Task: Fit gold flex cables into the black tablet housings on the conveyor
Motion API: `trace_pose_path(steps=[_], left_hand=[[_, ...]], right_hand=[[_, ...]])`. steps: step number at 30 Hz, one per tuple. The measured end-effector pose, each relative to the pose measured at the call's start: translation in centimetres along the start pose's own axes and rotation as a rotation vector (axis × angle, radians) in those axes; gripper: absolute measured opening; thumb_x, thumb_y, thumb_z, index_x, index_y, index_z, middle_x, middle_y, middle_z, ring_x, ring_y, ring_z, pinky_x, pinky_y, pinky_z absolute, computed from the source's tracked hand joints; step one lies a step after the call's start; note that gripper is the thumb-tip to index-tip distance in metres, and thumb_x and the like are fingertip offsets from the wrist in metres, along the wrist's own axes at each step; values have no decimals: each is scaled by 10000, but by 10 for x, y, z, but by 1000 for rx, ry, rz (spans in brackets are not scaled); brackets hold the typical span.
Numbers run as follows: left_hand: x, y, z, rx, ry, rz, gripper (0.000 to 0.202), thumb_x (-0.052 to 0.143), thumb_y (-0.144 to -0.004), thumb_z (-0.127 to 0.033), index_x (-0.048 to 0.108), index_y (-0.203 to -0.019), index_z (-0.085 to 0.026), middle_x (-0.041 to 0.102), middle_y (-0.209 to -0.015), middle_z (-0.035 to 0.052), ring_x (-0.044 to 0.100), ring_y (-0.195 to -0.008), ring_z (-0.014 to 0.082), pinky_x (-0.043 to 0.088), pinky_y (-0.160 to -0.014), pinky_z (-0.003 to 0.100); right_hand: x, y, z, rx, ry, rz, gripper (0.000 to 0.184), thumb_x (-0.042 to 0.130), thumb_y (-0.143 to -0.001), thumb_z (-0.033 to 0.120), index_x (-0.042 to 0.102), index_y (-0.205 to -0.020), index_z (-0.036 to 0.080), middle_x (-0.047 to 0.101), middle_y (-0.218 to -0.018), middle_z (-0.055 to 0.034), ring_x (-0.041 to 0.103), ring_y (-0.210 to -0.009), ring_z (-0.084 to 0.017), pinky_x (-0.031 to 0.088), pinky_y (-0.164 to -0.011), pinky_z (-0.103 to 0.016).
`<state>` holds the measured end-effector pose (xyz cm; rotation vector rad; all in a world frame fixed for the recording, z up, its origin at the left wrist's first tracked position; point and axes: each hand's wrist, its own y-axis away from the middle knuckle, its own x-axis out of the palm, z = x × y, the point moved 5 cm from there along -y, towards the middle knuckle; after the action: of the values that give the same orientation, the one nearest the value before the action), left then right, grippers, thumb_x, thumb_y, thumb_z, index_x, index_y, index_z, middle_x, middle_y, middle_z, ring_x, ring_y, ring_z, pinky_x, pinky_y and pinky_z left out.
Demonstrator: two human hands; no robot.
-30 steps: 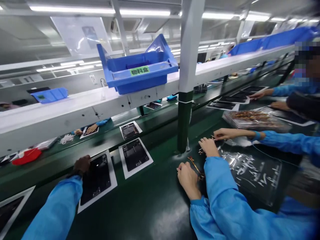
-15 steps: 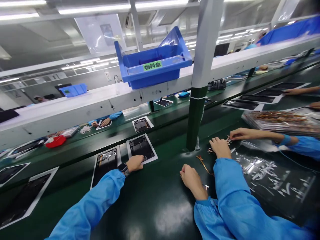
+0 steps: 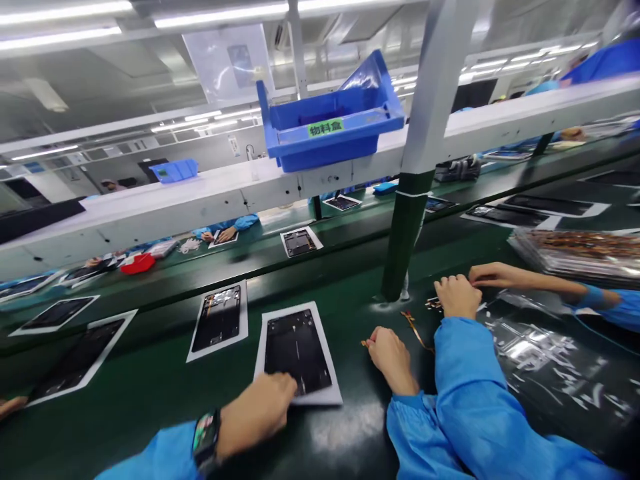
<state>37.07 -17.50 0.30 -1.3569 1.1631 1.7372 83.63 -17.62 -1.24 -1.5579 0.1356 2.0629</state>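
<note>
My left hand [image 3: 260, 408], with a watch on the wrist, is closed at the near left edge of a black tablet housing [image 3: 295, 347] that lies on a white sheet [image 3: 320, 399]. Its fingers curl over that edge and are a little blurred. To the right, my right hand [image 3: 393, 357] pinches a small copper-coloured flex cable [image 3: 365, 343]; only the tip sticks out past the fingers. Another flex cable [image 3: 414, 328] lies on the green bench just beyond it. A second tablet housing [image 3: 219, 319] on white paper rests to the left.
A co-worker's hands [image 3: 457, 297] meet over small parts at the right, one sleeve crossing close beside my right arm. White scraps [image 3: 545, 353] lie on clear film there. A green-and-white post [image 3: 410, 233] rises from the bench, near a shelf with a blue bin [image 3: 330, 137].
My left hand has drawn the tablet housing and its sheet nearer to me. A flex cable tip now shows at my right fingers. The view has shifted left.
</note>
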Motion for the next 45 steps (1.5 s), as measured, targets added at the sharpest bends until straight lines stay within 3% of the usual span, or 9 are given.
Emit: trace_pose_path(steps=[6,10,13,17,24,28,32,36,45], left_hand=[[92,49,-92,126,-10,-20,85,623,-845,-145,546,-822,-173,640,-743,65,614,-644,219,366,-446,293],[100,58,-108,173,117,-182,162,654,-846,-192,528,-744,-192,619,-678,28,584,-581,180,332,-420,311],[66,69,-85,109,375,-281,113,659,-840,-208,547,-854,-207,648,-834,-2,613,-733,152,446,-583,265],[38,80,-11,-265,567,-469,98,528,-896,-150,574,-967,-200,624,-996,33,587,-934,169,471,-817,277],[58,40,88,-402,700,-638,270,609,-878,-209,602,-1142,-154,615,-1197,107,534,-1151,236,414,-1042,399],[38,28,80,-333,791,-648,274,619,-902,-312,636,-1125,-154,638,-1200,99,540,-1176,234,400,-1062,378],[7,36,39,-102,1305,-568,330,498,-980,-390,612,-1183,-156,679,-1167,85,622,-1088,189,460,-974,320],[4,45,1,-8,1628,-429,390,684,-858,-323,574,-1177,-129,729,-1021,83,671,-977,195,486,-913,314],[61,80,-4,-543,911,-607,347,565,-887,-154,557,-1228,-217,700,-906,12,642,-849,181,456,-812,304]], right_hand=[[64,60,81,-63,-80,168,239,545,-970,358,616,-1168,244,586,-1255,-80,605,-1025,-186,531,-877,-371],[89,100,126,-23,-85,210,208,572,-927,370,651,-1027,206,685,-981,-75,641,-772,-176,520,-659,-306],[76,107,139,38,-204,149,113,583,-816,311,651,-858,231,703,-758,-55,639,-646,-211,441,-550,-305],[43,115,167,-90,-538,174,206,591,-769,403,671,-851,232,719,-791,-64,672,-736,-251,495,-665,-345],[-3,157,227,-287,-751,352,295,705,-758,524,661,-829,241,665,-798,-59,573,-645,-203,449,-567,-320],[-16,172,257,-395,-660,389,292,664,-798,540,626,-751,254,647,-799,-50,481,-587,-178,402,-534,-320],[-12,177,286,-475,-572,550,264,639,-840,493,624,-751,245,653,-754,-26,491,-593,-165,404,-550,-299],[-2,171,315,-500,-639,627,247,652,-838,458,616,-756,228,639,-682,-11,517,-575,-150,406,-540,-277],[69,152,338,-379,-836,815,325,741,-741,488,639,-717,181,702,-688,-46,649,-653,-191,486,-619,-299]])
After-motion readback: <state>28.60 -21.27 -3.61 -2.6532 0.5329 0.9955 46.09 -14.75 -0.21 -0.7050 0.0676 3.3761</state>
